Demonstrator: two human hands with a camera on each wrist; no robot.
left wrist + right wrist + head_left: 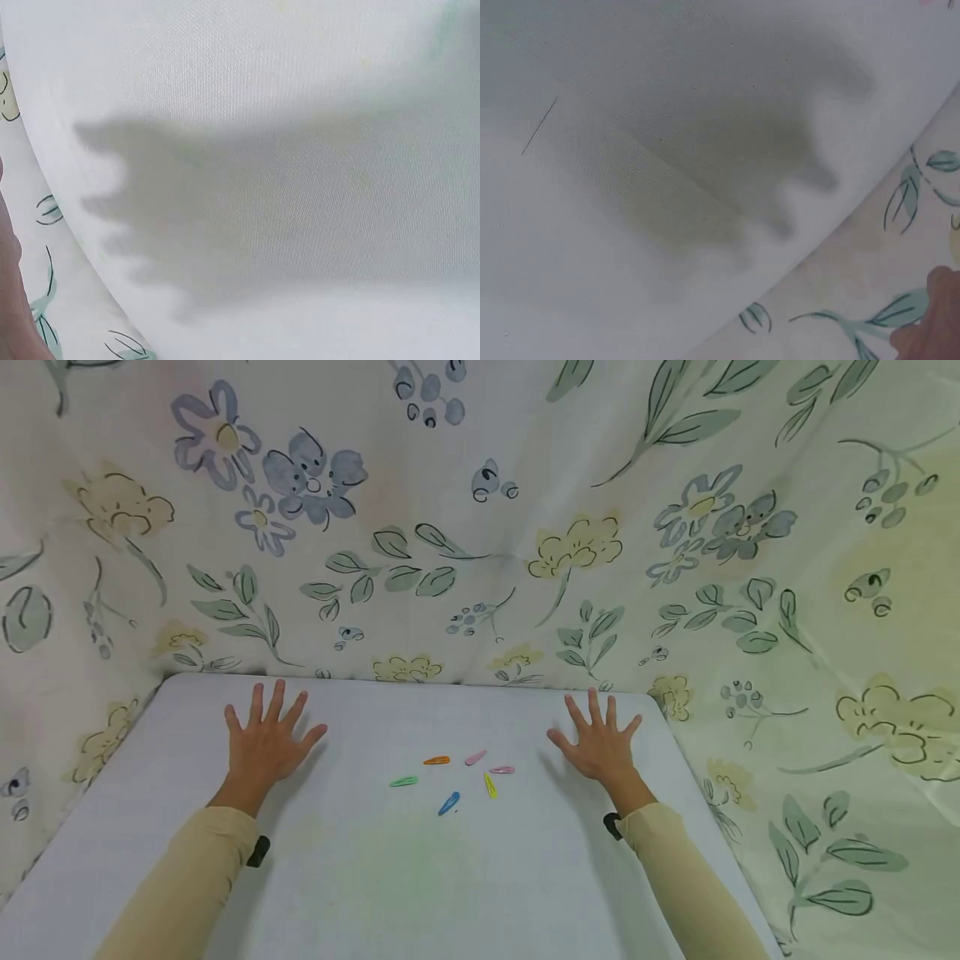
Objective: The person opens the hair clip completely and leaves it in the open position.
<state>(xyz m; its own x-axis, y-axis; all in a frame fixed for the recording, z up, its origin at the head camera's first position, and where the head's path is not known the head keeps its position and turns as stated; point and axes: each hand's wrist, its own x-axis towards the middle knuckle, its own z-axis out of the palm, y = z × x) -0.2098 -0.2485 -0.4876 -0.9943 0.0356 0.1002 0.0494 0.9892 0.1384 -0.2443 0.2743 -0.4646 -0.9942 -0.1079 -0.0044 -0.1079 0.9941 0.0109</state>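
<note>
Both hands are held out over the white table with fingers spread and nothing in them. The left hand (264, 745) is at the far left, the right hand (602, 750) at the far right, each casting a shadow on the tabletop. Between them lie several small snap hair clips: an orange clip (437, 761), a green clip (403, 782), a blue clip (448, 803), a yellow clip (491, 786) and two pink ones, the upper pink clip (476, 757) tilted and the lower pink clip (502, 770) nearly level. The wrist views show mostly hand shadows, with a bit of hand at the edge.
The white tabletop (360, 893) has rounded far corners. Behind it and at its sides hangs a floral cloth (510, 602) with flowers and leaves. Dark bands show at both wrists, by the cuffs of beige sleeves.
</note>
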